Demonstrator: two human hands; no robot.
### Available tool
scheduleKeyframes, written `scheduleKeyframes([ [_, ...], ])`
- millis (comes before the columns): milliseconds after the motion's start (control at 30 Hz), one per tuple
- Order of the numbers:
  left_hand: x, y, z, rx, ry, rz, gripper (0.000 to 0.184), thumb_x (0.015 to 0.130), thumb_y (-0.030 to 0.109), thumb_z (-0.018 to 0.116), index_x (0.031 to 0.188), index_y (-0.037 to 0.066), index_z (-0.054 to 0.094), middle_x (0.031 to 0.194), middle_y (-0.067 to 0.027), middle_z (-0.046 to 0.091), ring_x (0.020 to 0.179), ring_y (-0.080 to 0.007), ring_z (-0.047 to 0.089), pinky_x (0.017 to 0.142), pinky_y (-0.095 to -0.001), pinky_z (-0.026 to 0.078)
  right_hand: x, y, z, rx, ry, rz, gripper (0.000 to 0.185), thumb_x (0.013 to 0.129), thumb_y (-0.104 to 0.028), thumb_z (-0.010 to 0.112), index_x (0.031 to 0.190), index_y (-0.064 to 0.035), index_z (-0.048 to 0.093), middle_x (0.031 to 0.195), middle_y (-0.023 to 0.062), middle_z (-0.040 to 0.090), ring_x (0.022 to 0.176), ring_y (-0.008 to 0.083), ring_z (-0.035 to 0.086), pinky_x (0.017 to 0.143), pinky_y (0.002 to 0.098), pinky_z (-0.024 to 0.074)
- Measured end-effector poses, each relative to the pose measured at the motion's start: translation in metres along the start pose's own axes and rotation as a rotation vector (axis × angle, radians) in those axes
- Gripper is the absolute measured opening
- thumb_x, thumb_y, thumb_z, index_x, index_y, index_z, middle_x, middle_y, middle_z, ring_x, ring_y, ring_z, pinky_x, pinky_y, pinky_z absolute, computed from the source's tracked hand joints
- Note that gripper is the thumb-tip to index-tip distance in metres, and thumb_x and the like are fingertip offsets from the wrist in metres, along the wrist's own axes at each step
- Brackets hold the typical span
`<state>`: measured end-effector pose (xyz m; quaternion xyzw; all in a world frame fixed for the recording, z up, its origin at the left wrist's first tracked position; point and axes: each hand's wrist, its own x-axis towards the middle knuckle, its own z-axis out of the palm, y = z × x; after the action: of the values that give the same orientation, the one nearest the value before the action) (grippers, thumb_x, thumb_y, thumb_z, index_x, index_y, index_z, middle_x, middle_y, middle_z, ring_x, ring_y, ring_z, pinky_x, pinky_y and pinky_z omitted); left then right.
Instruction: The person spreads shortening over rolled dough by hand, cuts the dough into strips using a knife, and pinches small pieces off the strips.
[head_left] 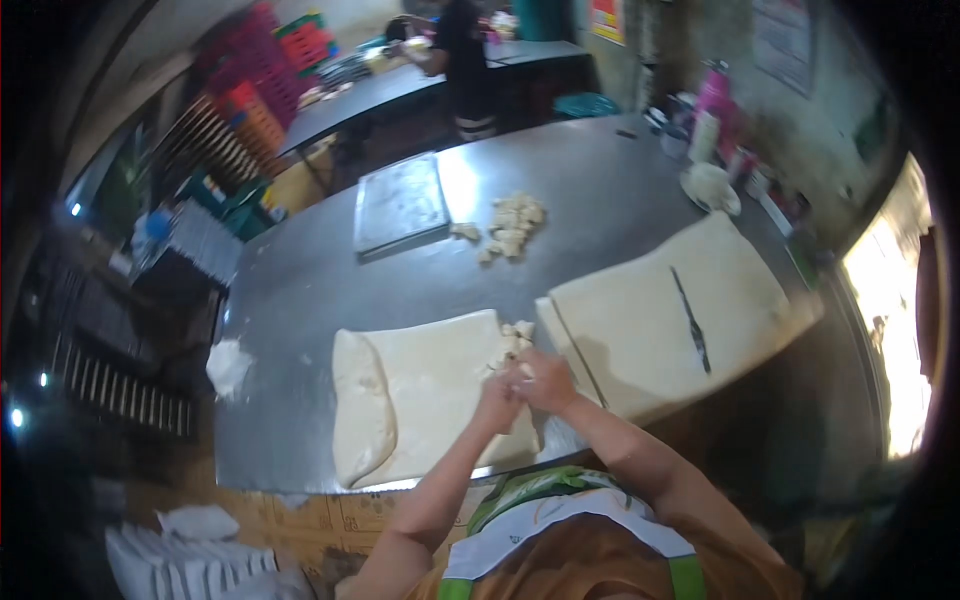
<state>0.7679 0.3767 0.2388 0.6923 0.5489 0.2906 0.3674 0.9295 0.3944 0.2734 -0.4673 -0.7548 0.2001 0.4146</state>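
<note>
A wide sheet of pale dough [440, 365] lies on the metal table before me, its left side folded over in a thick roll. My left hand [499, 400] and my right hand [547, 383] meet over its right edge, fingers closed and pressed together on dough. The exact grip is partly hidden by the knuckles. Several small dough pieces [516, 338] lie just beyond my fingers. To the right is a larger, thicker slab of dough [640, 290], with a cut strip along its left side. A long, thin dark knife [692, 325] rests on that slab.
Farther back on the table [290, 300] are a pile of dough pieces [515, 225] and a flat metal tray [402, 205]. White flour [229, 368] sits at the left edge. A bowl [711, 188] and a pink bottle [713, 95] stand back right. Another person [462, 65] stands beyond.
</note>
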Motion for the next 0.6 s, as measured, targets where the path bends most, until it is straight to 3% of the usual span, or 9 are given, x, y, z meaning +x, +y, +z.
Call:
scheduleKeyframes([
  [67, -0.021, 0.038, -0.010, 0.110, -0.081, -0.057, 0.018, 0.082, 0.006, 0.062, 0.099, 0.004, 0.069, 0.083, -0.0104, 0.068, 0.079, -0.0262, 0.066, 0.072, -0.0385, 0.052, -0.001, 0.023, 0.003, -0.162, -0.162, 0.236, 0.027, 0.079, -0.033, 0.071, 0.087, -0.0089, 0.063, 0.079, 0.0169, 0.066, 0.079, 0.0375, 0.066, 0.071, 0.0479, 0.0513],
  [133, -0.032, 0.048, -0.014, 0.171, -0.087, 0.419, 0.027, 0.082, 0.000, 0.062, 0.108, 0.005, 0.068, 0.093, -0.0091, 0.071, 0.091, -0.0235, 0.068, 0.077, -0.0344, 0.053, -0.003, 0.055, -0.001, -0.385, -0.322, 0.307, 0.027, 0.080, -0.030, 0.072, 0.093, -0.0073, 0.065, 0.084, 0.0163, 0.067, 0.083, 0.0358, 0.066, 0.072, 0.0454, 0.0521],
  [167, -0.035, 0.045, -0.015, 0.179, -0.064, 0.397, 0.027, 0.082, 0.000, 0.062, 0.108, 0.005, 0.068, 0.093, -0.0091, 0.071, 0.091, -0.0235, 0.068, 0.077, -0.0344, 0.053, -0.009, 0.051, 0.002, -0.374, -0.341, 0.283, 0.027, 0.080, -0.030, 0.072, 0.093, -0.0073, 0.065, 0.084, 0.0163, 0.067, 0.083, 0.0358, 0.066, 0.072, 0.0454, 0.0521],
  [267, -0.018, 0.036, -0.018, -0.347, 0.142, 0.073, 0.032, 0.082, 0.003, 0.059, 0.112, 0.008, 0.069, 0.090, -0.0167, 0.068, 0.088, -0.0314, 0.067, 0.080, -0.0390, 0.052, -0.002, 0.019, -0.007, -0.173, 0.008, -0.085, 0.028, 0.081, -0.028, 0.072, 0.099, -0.0075, 0.065, 0.089, 0.0169, 0.066, 0.085, 0.0371, 0.065, 0.073, 0.0449, 0.0515],
  [300, -0.019, 0.038, -0.018, -0.345, 0.172, 0.063, 0.032, 0.082, 0.003, 0.059, 0.112, 0.008, 0.069, 0.090, -0.0167, 0.068, 0.088, -0.0314, 0.067, 0.080, -0.0390, 0.052, -0.002, 0.010, -0.009, -0.159, -0.009, -0.107, 0.028, 0.081, -0.028, 0.072, 0.099, -0.0075, 0.065, 0.089, 0.0169, 0.066, 0.085, 0.0371, 0.065, 0.073, 0.0449, 0.0515],
  [400, -0.003, 0.048, -0.018, -0.282, 0.449, 0.478, 0.036, 0.082, 0.005, 0.061, 0.117, 0.011, 0.069, 0.092, -0.0181, 0.068, 0.090, -0.0305, 0.068, 0.082, -0.0388, 0.052, 0.005, -0.013, -0.020, 0.285, -0.397, -0.085, 0.031, 0.081, -0.021, 0.075, 0.106, -0.0041, 0.066, 0.097, 0.0143, 0.066, 0.092, 0.0334, 0.067, 0.073, 0.0403, 0.0532],
  [433, -0.005, 0.047, -0.019, -0.283, 0.450, 0.465, 0.036, 0.082, 0.005, 0.061, 0.117, 0.011, 0.069, 0.092, -0.0181, 0.068, 0.090, -0.0305, 0.068, 0.082, -0.0388, 0.052, 0.002, -0.020, -0.024, 0.291, -0.407, -0.079, 0.031, 0.081, -0.021, 0.075, 0.106, -0.0041, 0.066, 0.097, 0.0143, 0.066, 0.092, 0.0334, 0.067, 0.073, 0.0403, 0.0532],
  [533, 0.000, 0.042, -0.037, -0.242, 0.137, 0.266, 0.033, 0.081, 0.006, 0.063, 0.114, 0.008, 0.069, 0.093, -0.0167, 0.068, 0.093, -0.0295, 0.068, 0.083, -0.0393, 0.052, 0.018, -0.035, -0.034, 0.310, -0.129, -0.119, 0.029, 0.082, -0.025, 0.073, 0.102, -0.0061, 0.065, 0.088, 0.0161, 0.066, 0.088, 0.0356, 0.064, 0.073, 0.0442, 0.0512],
  [600, -0.005, 0.045, -0.018, -0.092, 0.111, 0.192, 0.032, 0.081, 0.006, 0.063, 0.113, 0.008, 0.069, 0.094, -0.0167, 0.068, 0.093, -0.0293, 0.068, 0.084, -0.0389, 0.052, 0.009, -0.014, -0.027, 0.216, -0.130, -0.072, 0.031, 0.082, -0.026, 0.073, 0.104, -0.0062, 0.065, 0.089, 0.0159, 0.066, 0.088, 0.0358, 0.065, 0.073, 0.0445, 0.0513],
])
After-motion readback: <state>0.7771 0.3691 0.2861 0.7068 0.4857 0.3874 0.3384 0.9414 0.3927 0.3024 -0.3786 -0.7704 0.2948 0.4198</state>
